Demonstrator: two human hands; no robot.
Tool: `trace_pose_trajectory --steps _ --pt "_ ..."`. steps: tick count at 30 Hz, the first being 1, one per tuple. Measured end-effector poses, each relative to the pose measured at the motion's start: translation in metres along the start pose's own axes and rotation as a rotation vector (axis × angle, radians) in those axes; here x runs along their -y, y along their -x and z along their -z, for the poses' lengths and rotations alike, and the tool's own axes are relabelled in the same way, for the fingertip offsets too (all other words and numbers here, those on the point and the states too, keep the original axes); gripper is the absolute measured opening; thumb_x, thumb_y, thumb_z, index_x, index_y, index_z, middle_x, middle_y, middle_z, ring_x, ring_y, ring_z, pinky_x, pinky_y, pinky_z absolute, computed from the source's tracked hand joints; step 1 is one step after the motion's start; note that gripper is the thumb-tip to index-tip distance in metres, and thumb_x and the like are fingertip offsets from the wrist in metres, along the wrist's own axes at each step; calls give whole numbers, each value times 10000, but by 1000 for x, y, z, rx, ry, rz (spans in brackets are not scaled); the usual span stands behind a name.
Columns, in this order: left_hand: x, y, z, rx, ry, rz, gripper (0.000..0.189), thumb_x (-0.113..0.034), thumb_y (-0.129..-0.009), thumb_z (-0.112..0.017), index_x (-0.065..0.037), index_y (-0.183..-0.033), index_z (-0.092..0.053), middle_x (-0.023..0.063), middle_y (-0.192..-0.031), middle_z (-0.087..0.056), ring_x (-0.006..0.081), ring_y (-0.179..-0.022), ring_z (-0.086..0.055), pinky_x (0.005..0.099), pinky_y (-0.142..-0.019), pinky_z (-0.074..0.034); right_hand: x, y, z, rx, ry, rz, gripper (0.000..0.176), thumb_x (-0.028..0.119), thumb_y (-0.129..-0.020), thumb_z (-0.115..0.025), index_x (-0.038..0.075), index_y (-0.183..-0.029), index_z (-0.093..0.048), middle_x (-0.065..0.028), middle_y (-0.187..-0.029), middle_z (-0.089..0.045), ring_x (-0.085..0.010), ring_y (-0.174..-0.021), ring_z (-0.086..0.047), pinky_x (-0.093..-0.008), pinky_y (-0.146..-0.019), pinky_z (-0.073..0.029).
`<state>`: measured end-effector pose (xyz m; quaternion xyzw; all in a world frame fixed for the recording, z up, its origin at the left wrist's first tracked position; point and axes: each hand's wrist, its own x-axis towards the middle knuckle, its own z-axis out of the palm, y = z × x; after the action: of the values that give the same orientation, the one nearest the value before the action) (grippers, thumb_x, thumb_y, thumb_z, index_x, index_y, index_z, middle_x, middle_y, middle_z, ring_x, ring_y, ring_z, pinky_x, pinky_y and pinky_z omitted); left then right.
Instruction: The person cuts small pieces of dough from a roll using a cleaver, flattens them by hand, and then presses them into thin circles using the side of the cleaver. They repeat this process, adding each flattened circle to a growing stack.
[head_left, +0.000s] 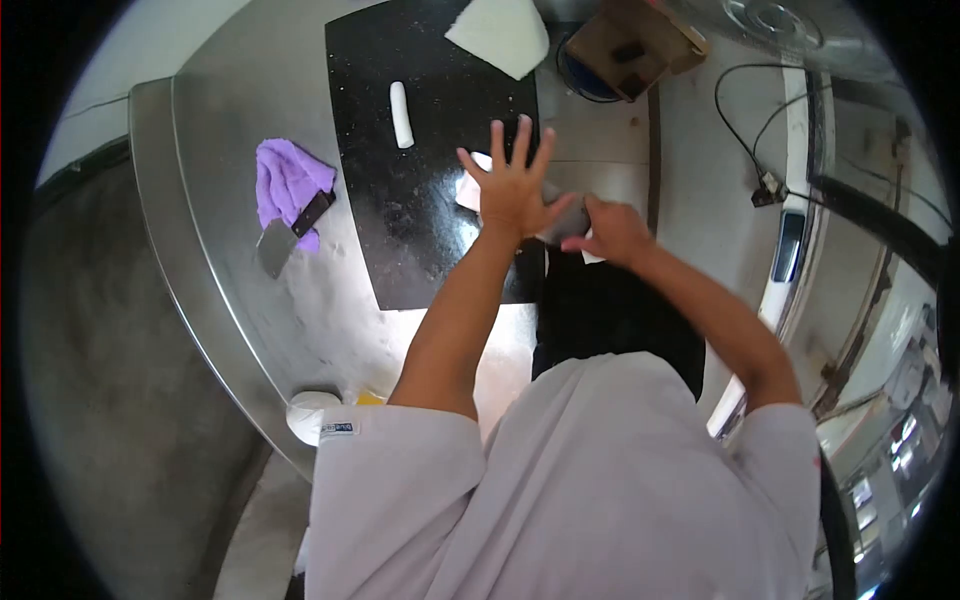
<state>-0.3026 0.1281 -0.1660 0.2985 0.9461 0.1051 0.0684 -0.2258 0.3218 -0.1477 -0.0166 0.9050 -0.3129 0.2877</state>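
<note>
1. Hands meet over the black board (pixel 420 230) on the tabletop (pixel 215 150). The left hand (pixel 513 190) is spread flat with fingers splayed wide, gripping nothing, its palm over a pale piece of dough (pixel 468 192).
2. Right hand (pixel 612 232) is curled, its fingertips pinched on a grey piece (pixel 566 220) just beside the left palm — what that piece is cannot be told.
3. That pale piece of dough lies near the board's right edge, partly hidden under the left palm. It looks soft, light and probably tacky — likely to stretch or tear if lifted by one corner, so a hold from beneath or along its edge seems best.
4. Further up the board lie a white dough roll (pixel 401 114) and a flat white sheet (pixel 500 38), well apart from both hands.
5. Off to the left, a scraper (pixel 290 235) rests on a purple cloth (pixel 283 175).
</note>
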Motion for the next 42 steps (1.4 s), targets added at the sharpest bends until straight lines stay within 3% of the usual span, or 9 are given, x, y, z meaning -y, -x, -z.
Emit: trace_pose_trajectory --steps 6,15,17,21,27,32,36,41,42 --pt "21 -28 10 -168 -45 285 982 -691 -777 -667 -252 -1589 -333 161 -1654 -250 419 -1520 -192 823 -1062 -139 6 -59 39 80 84 315 766 563 -695 -851 -17 -1133 -608 -245 -961 -704 -436 -926 -687 -505 -826 -543" --pt "17 -25 -13 -158 -35 117 1050 -783 -738 -645 -273 -1598 -322 147 -1675 -210 444 -1529 -163 852 -1039 -86 -32 -56 22 40 137 340 870 728 -770 -686 -45 -1156 -579 -272 -951 -682 -473 -943 -664 -530 -829 -537" --pt "25 -37 -10 -220 -29 185 1040 -780 -743 -647 -267 -1592 -332 144 -1668 -226 438 -1521 -183 849 -1041 -94 -36 -85 33 -190 215 595 824 651 -759 -759 -61 -1135 -583 -264 -928 -687 -475 -895 -674 -518 -796 -550" --pt "29 -33 -5 -226 -18 265 1116 -789 -695 -687 -253 -1600 -314 167 -1666 -216 449 -1528 -147 833 -1065 -90 -7 -102 53 207 74 404 788 497 -632 -921 -47 -1116 -621 -238 -978 -703 -448 -975 -682 -490 -843 -557" --pt "9 -25 -14 -66 -28 216 1105 -784 -720 -669 -257 -1614 -288 172 -1691 -139 470 -1546 -61 849 -1055 -47 -43 -65 20 1 60 437 756 557 -691 -865 -26 -1106 -621 -254 -962 -702 -444 -995 -682 -511 -896 -532" --pt "16 -51 -4 -209 -79 440 1131 -787 -737 -652 -217 -1623 -240 165 -1685 -159 433 -1542 -129 825 -1082 -42 -5 -111 89 87 306 474 755 512 -703 -870 -38 -1142 -597 -248 -1033 -677 -443 -1021 -664 -510 -868 -539" --pt "30 -37 -3 -155 -33 323 1136 -792 -735 -648 -214 -1627 -245 185 -1685 -156 440 -1550 -83 800 -1106 -36 8 -94 85 252 187 443 732 480 -684 -880 -47 -1112 -607 -242 -919 -705 -423 -924 -692 -493 -765 -555" --pt "17 -42 -16 -189 -73 294 1158 -788 -716 -663 -207 -1627 -249 181 -1683 -172 483 -1535 -104 837 -1065 -50 -22 -99 63 356 158 309 864 561 -653 -875 -48 -1190 -581 -246 -1046 -664 -435 -1030 -645 -505 -862 -529" --pt "16 -44 -13 -200 -99 306 1152 -788 -718 -660 -204 -1625 -255 182 -1681 -179 480 -1533 -119 844 -1056 -47 -35 -116 63 198 155 501 856 570 -656 -866 -20 -1202 -572 -233 -1043 -666 -432 -1008 -642 -503 -863 -522"
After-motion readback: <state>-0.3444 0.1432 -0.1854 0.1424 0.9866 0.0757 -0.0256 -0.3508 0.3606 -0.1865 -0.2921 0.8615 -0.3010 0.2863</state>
